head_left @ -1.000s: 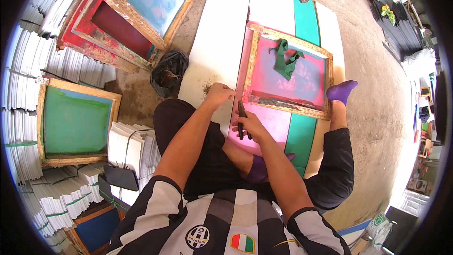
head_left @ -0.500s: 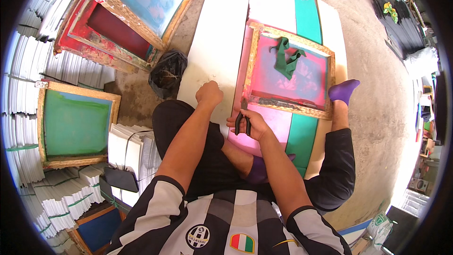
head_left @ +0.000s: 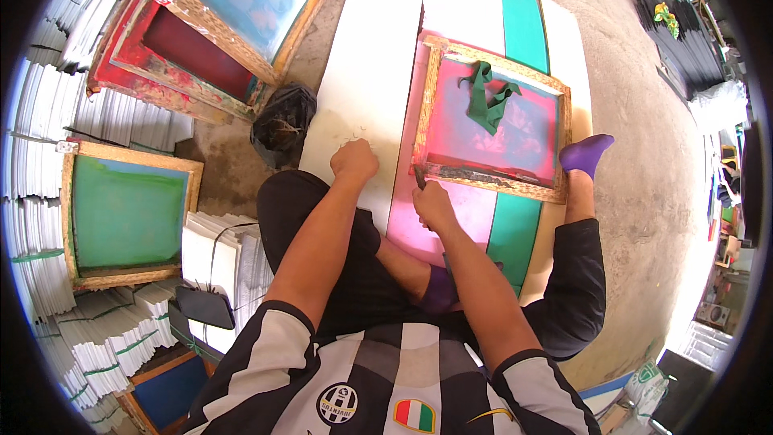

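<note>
My left hand (head_left: pixel 354 159) is closed in a fist and rests on the white board; whatever is in it, if anything, is hidden. Tiny light bits lie on the board just beyond the knuckles. My right hand (head_left: pixel 435 205) is wrapped around pliers (head_left: pixel 419 177), whose dark jaws stick out toward the near left corner of a wooden screen frame (head_left: pixel 483 180). The handles are mostly covered by my fingers. Inside the frame is pink and bluish mesh, and a strip of dark green cloth (head_left: pixel 485 109) lies crumpled on it.
A black plastic bag (head_left: pixel 283 125) stands left of the board (head_left: pixel 366 56). More screen frames (head_left: pixel 193 234) lean at the left by stacks of white sheets (head_left: pixel 221 250). My purple-socked foot (head_left: pixel 586 157) rests by the frame's right side. Black sheets (head_left: pixel 672 48) lie far right.
My right hand has turned over and closed around the pliers, so their handles, visible before, are now mostly hidden. My left fist stays nearly where it was.
</note>
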`<state>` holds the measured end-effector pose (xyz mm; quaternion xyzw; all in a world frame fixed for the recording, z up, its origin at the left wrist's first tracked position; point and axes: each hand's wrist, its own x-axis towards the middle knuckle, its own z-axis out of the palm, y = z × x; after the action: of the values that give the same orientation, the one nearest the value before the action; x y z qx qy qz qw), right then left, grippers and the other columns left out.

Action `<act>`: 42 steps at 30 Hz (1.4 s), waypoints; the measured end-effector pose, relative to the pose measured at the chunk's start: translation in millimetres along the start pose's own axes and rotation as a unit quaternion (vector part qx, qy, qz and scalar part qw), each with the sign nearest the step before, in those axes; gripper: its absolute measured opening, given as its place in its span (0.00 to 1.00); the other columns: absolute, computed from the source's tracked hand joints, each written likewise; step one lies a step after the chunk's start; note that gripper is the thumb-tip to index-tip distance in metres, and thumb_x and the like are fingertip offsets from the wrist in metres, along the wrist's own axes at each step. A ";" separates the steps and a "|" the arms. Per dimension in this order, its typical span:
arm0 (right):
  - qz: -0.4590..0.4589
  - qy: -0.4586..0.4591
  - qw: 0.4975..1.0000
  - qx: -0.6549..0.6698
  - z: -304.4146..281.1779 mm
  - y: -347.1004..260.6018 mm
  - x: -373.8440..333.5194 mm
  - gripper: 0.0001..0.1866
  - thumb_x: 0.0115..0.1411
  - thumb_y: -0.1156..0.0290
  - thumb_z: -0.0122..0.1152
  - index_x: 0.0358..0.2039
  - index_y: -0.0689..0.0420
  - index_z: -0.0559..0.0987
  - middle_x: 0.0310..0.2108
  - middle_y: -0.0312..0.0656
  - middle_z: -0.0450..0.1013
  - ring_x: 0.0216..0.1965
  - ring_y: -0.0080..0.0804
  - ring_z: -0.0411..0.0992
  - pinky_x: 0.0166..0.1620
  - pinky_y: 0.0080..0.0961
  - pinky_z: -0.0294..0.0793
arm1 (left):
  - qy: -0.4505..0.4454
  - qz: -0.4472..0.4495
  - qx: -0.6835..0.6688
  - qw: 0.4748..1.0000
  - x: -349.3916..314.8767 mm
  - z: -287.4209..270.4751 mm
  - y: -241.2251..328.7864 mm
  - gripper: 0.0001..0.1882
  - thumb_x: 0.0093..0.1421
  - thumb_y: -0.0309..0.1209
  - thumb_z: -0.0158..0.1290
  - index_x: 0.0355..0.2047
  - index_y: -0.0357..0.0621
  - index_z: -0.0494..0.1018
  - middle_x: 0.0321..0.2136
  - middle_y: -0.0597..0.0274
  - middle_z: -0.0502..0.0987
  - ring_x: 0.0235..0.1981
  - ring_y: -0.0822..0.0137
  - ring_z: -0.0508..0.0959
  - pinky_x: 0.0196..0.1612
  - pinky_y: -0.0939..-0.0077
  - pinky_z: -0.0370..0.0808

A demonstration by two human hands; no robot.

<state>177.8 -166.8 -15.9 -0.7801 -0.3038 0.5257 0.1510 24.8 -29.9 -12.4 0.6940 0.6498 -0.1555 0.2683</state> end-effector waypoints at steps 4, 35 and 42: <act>0.002 0.048 0.999 0.008 16.3 7.3 5.1 0.17 0.65 0.64 0.49 0.39 0.69 0.76 0.30 0.65 0.78 0.26 0.55 0.81 0.29 0.48 0.80 | 0.003 0.021 -0.023 1.000 -4.3 -0.1 1.6 0.24 0.62 0.49 0.57 0.46 0.41 0.82 0.46 0.47 0.83 0.49 0.48 0.83 0.51 0.53 0.79; 0.004 -0.224 0.863 0.452 19.8 16.3 -11.4 0.22 0.74 0.63 0.50 0.64 0.59 0.64 0.47 0.59 0.76 0.44 0.49 0.81 0.43 0.43 0.84 | 0.053 0.037 -0.136 0.989 -3.3 5.0 -5.5 0.18 0.55 0.41 0.57 0.37 0.40 0.85 0.39 0.43 0.85 0.43 0.45 0.85 0.48 0.53 0.79; 0.028 -0.221 0.841 0.493 23.5 11.9 -4.4 0.25 0.75 0.62 0.46 0.68 0.59 0.60 0.49 0.63 0.76 0.48 0.55 0.80 0.48 0.48 0.84 | 0.029 0.007 -0.099 0.995 0.4 4.0 -8.3 0.19 0.57 0.40 0.57 0.42 0.42 0.84 0.43 0.45 0.84 0.47 0.46 0.84 0.50 0.53 0.79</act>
<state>158.9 -180.7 -28.7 -0.4743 -0.0079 0.7686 0.4293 17.2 -31.8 -17.3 0.6729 0.6643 -0.0686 0.3182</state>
